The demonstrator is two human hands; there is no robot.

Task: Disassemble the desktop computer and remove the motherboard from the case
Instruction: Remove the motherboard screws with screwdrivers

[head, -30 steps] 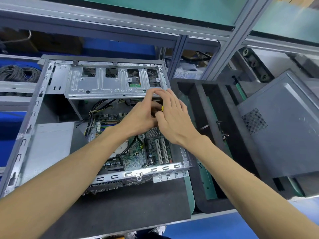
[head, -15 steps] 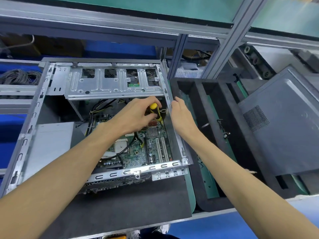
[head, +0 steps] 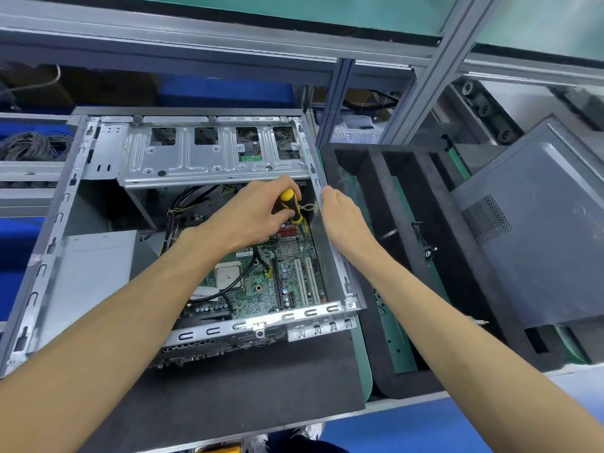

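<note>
— Looking down from the head view: left hand (head: 251, 214) wrapped round a yellow-and-black screwdriver (head: 290, 206), tip down at the motherboard's (head: 261, 276) far corner, under the drive cage (head: 212, 158).

— And the right hand (head: 343, 220)?

— Resting on the case's (head: 330, 256) right wall, fingertips hooked over the rim, bracing it. Motherboard sits inside, cables (head: 228, 294) attached.

— Risks?

— My guess: the tip slips off the screw, which is hidden from view, and gouges the red connectors (head: 288, 231) beside it. A loosened screw could drop among components.
</note>
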